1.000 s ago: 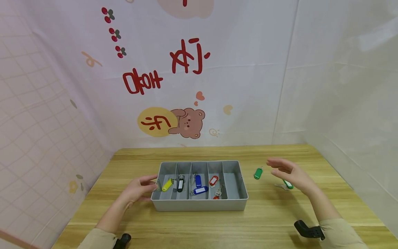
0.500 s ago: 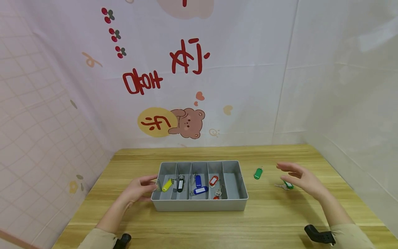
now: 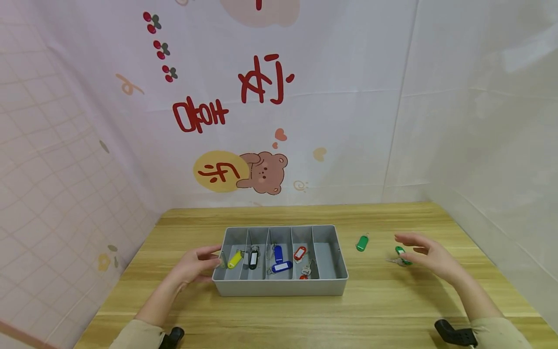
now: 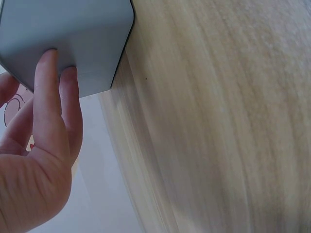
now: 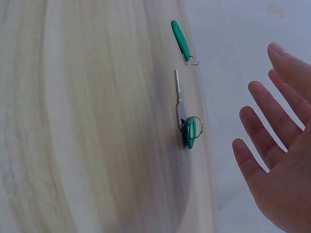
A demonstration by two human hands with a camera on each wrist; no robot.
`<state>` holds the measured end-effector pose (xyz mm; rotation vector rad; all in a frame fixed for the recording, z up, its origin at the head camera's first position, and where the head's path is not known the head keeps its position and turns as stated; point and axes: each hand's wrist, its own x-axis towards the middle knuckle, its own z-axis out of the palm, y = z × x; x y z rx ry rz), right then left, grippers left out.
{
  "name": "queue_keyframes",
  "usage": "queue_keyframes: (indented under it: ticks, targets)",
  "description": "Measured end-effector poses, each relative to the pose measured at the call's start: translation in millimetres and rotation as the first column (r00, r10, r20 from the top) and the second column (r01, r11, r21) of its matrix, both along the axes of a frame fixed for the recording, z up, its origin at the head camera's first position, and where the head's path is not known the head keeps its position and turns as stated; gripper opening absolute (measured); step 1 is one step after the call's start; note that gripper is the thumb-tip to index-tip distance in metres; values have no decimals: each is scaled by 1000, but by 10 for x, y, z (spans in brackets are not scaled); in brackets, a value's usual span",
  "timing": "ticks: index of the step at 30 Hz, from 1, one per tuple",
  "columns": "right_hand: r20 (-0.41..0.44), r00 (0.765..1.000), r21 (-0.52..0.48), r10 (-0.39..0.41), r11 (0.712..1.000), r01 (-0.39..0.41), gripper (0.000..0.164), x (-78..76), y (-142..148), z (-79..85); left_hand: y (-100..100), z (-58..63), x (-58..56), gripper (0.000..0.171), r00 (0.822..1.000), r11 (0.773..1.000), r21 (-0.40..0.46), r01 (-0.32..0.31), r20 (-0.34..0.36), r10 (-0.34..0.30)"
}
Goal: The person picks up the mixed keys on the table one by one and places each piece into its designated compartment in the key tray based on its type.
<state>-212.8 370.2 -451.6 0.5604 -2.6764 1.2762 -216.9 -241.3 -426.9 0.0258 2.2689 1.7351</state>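
My left hand [image 3: 196,264] rests at the left end of a grey divided tray [image 3: 279,288]. In the left wrist view, its extended fingers [image 4: 47,92] touch the tray's outer end wall [image 4: 92,43]. My right hand [image 3: 429,255] hovers over the right of the table, fingers spread and holding nothing. Just below it lies a key [image 3: 395,261] on a ring with a green key tag [image 3: 400,250]; the right wrist view shows the ring [image 5: 199,127] and the key's blade [image 5: 178,87]. A second green key tag [image 3: 362,243] lies between hand and tray.
From left to right, the tray's compartments hold a yellow key tag [image 3: 234,260], a black one [image 3: 253,259], blue ones [image 3: 281,266] and red ones [image 3: 300,253] with a key [image 3: 306,268]. The rightmost compartment [image 3: 327,259] shows its bare floor. A patterned cloth [image 3: 348,121] hangs behind the table.
My right hand has moved right and slightly down, from near the loose green tag to above the green-tagged key. The left hand and the tray have stayed in place.
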Motion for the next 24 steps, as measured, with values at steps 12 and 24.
queue_keyframes:
  ticks: [12,24]
  targets:
    - [-30,999,78,-21,997,24,45,-24,142,-116,3,18,8,58,1000,1000,-12,5,1,-5]
    - [6,999,91,-35,995,34,40,-34,206,-208,-9,-4,-10,58,1000,1000,-9,4,1,-4]
